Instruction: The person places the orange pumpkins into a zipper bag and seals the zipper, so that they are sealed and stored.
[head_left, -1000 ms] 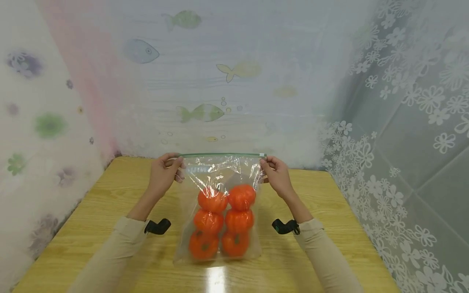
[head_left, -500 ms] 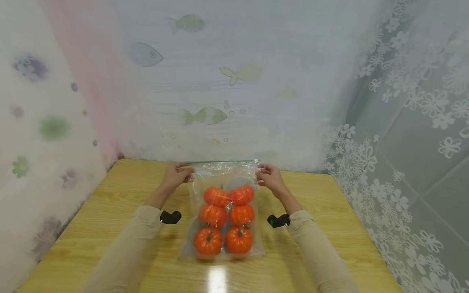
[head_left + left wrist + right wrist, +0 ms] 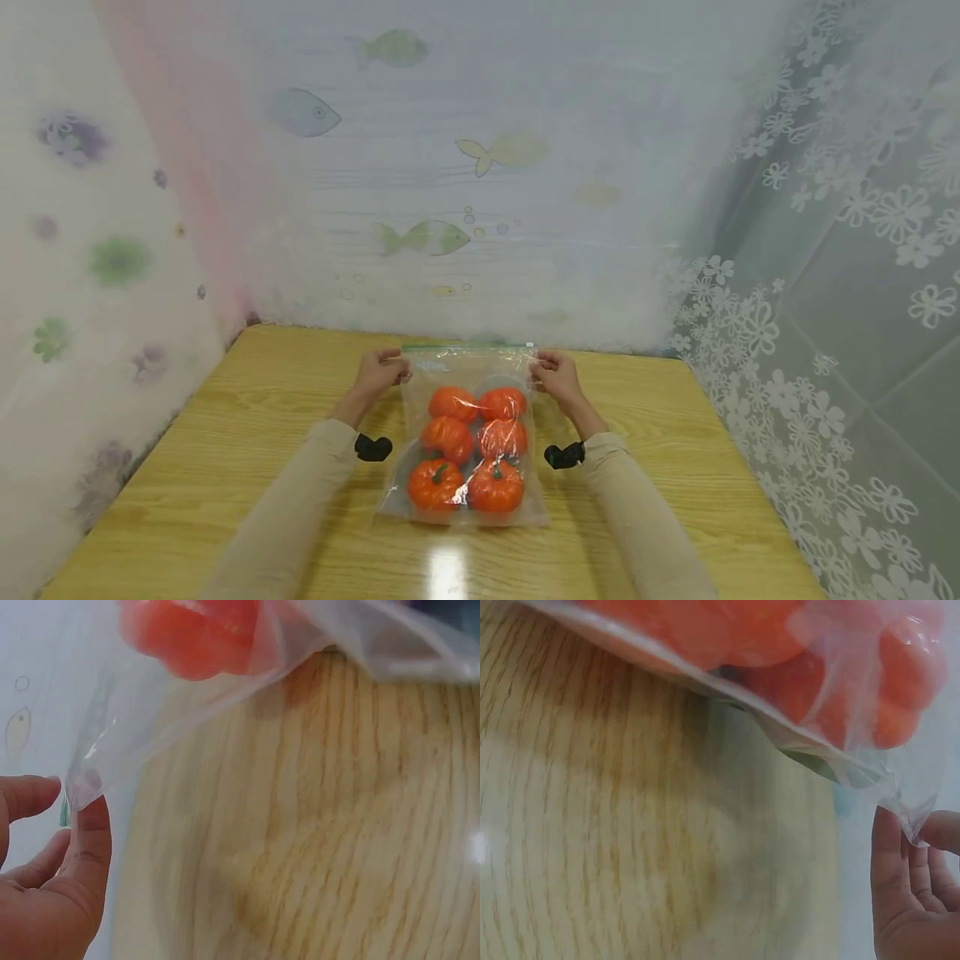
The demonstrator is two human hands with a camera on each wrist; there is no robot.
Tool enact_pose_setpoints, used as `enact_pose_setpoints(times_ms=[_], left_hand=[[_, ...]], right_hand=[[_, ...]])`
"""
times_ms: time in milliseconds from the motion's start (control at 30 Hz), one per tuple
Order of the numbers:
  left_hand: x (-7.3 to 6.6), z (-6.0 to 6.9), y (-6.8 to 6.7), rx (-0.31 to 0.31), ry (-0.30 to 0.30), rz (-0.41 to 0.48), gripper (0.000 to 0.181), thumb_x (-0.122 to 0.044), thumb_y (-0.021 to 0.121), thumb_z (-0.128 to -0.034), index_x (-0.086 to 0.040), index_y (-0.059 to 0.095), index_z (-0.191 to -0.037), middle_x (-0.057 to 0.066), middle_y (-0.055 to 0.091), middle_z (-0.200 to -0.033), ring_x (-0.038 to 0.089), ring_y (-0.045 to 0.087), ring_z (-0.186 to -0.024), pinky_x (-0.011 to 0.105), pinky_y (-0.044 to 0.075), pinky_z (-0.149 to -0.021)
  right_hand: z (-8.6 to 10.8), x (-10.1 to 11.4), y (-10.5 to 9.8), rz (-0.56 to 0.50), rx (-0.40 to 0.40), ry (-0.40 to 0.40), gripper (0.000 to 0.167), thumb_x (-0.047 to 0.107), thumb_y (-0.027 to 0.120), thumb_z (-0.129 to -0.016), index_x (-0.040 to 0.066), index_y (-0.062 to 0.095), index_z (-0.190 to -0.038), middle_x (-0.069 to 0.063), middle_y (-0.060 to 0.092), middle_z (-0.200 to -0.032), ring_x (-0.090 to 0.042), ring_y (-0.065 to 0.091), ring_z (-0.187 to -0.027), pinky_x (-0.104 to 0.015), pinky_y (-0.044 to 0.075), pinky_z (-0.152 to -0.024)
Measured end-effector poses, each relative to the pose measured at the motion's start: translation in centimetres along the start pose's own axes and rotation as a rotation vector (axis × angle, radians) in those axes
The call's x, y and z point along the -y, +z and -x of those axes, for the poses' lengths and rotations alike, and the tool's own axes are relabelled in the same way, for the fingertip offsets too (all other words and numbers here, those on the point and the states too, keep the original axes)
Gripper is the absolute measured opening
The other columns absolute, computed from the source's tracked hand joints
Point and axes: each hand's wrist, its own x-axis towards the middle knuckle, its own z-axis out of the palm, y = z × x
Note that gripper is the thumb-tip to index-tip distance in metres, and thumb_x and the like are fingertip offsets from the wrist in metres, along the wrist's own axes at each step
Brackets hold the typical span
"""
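A clear zip bag (image 3: 465, 375) with several small orange pumpkins (image 3: 437, 483) in it lies at the middle of the wooden table. Its green zip strip, with a white slider (image 3: 529, 344) at the right end, runs along the far side. My left hand (image 3: 380, 372) holds the bag's upper left edge; in the left wrist view the film lies between thumb and index finger (image 3: 91, 847), the thumb tip close beside it. At the opposite upper edge, my right hand (image 3: 558, 377) pinches a gathered bit of film, clearly seen between thumb and fingers (image 3: 889, 855) in the right wrist view.
The wooden table (image 3: 247, 450) spreads around the bag. A fish-patterned curtain (image 3: 420, 183) hangs behind it, and a flower-patterned sheet (image 3: 847, 333) covers the right side. Black wrist cameras (image 3: 373, 447) sit on both wrists near the bag's sides.
The bag's zip edge has come down and nearer, so the bag lies flatter and looks shorter. Both hands moved down with it, the left also rightward. The pumpkins appear sharper.
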Motion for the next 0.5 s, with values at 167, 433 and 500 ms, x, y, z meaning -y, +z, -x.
enact_pose_setpoints(times_ms=[167, 433, 500], left_hand=[[0.2, 0.2, 0.2, -0.027, -0.058, -0.108, 0.055, 0.002, 0.053, -0.0975, 0.019, 0.035, -0.146, 0.035, 0.061, -0.122, 0.011, 0.064, -0.083, 0.020, 0.057, -0.072], [0.6, 0.9, -1.3, -0.078, -0.079, -0.431, 0.054, -0.010, 0.050, -0.1011, 0.009, 0.039, -0.150, 0.034, 0.053, -0.138, 0.041, 0.061, -0.117, 0.040, 0.058, -0.086], [0.5, 1.2, -2.1, -0.049, -0.023, -0.557, 0.055, -0.012, 0.050, -0.1024, 0.009, 0.036, -0.151, 0.035, 0.048, -0.143, 0.048, 0.052, -0.128, 0.052, 0.053, -0.098]], right_hand=[[0.2, -0.4, 0.0, 0.046, 0.022, 0.004, 0.039, 0.002, 0.056, -0.103, -0.014, 0.050, -0.138, -0.018, 0.064, -0.107, -0.014, 0.066, -0.079, -0.024, 0.062, -0.070], [1.2, -0.1, -1.2, 0.341, 0.096, -0.069, 0.051, 0.013, 0.053, -0.107, -0.012, 0.039, -0.149, -0.034, 0.047, -0.142, -0.048, 0.053, -0.127, -0.050, 0.054, -0.102], [1.6, 0.3, -1.8, 0.460, 0.100, -0.116, 0.053, 0.019, 0.051, -0.108, -0.009, 0.037, -0.151, -0.033, 0.045, -0.146, -0.049, 0.049, -0.132, -0.055, 0.050, -0.105]])
